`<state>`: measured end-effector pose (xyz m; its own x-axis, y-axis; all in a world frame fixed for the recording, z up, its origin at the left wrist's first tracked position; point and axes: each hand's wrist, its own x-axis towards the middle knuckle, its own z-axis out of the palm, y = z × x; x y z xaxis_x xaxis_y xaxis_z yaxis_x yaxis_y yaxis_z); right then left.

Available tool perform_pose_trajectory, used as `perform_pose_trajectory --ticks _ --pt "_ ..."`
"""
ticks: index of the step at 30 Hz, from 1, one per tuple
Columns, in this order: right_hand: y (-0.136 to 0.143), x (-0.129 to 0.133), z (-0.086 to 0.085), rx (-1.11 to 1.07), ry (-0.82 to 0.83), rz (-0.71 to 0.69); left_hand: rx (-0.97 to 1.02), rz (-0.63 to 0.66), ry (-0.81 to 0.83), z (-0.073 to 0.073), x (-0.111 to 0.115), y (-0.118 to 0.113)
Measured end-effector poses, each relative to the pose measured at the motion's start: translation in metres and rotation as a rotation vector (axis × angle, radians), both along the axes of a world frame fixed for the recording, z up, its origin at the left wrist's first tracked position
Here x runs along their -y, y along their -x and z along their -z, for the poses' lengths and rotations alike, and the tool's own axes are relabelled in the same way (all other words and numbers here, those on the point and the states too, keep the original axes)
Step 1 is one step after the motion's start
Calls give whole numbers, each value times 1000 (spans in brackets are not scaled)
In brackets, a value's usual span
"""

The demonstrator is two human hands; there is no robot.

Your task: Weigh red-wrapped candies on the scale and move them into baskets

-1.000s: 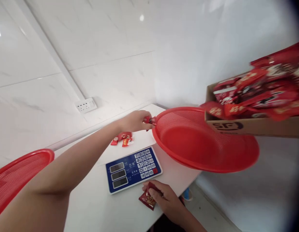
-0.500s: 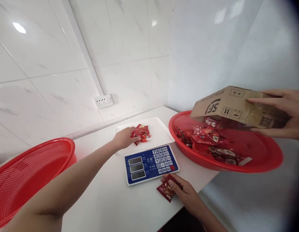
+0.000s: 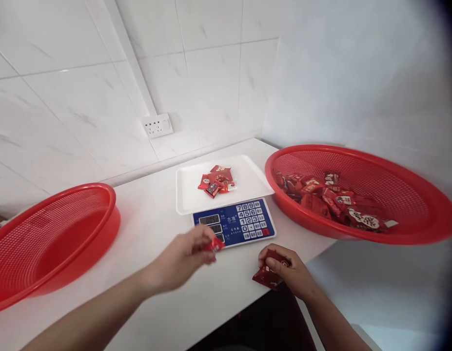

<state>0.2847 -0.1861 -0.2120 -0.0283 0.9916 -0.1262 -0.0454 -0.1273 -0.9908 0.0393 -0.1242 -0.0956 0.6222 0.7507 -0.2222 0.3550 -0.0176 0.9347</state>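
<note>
In the head view, your left hand (image 3: pixel 176 261) pinches a small red packet (image 3: pixel 215 245) just before the scale (image 3: pixel 253 222); your right hand (image 3: pixel 293 274) grips a dark red packet (image 3: pixel 265 277) nearer you, right of the scale. A small pile (image 3: pixel 217 181) lies on the tray (image 3: pixel 187 178) behind the keypad; many more packets (image 3: pixel 323 197) fill part of the basket (image 3: pixel 412 219) to its right, so it looks early. The left packet's tip points toward the scale; the right one's corner points left. Their long axes you can't tell.
</note>
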Motion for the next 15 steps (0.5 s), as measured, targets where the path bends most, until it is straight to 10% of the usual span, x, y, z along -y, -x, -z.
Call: perform_pose_trajectory --ticks 6,15 --pt "-1 1 4 -25 19 -64 -134 201 -56 37 29 -19" --pt "10 -2 -25 -80 4 -171 -169 214 -213 31 12 -55"
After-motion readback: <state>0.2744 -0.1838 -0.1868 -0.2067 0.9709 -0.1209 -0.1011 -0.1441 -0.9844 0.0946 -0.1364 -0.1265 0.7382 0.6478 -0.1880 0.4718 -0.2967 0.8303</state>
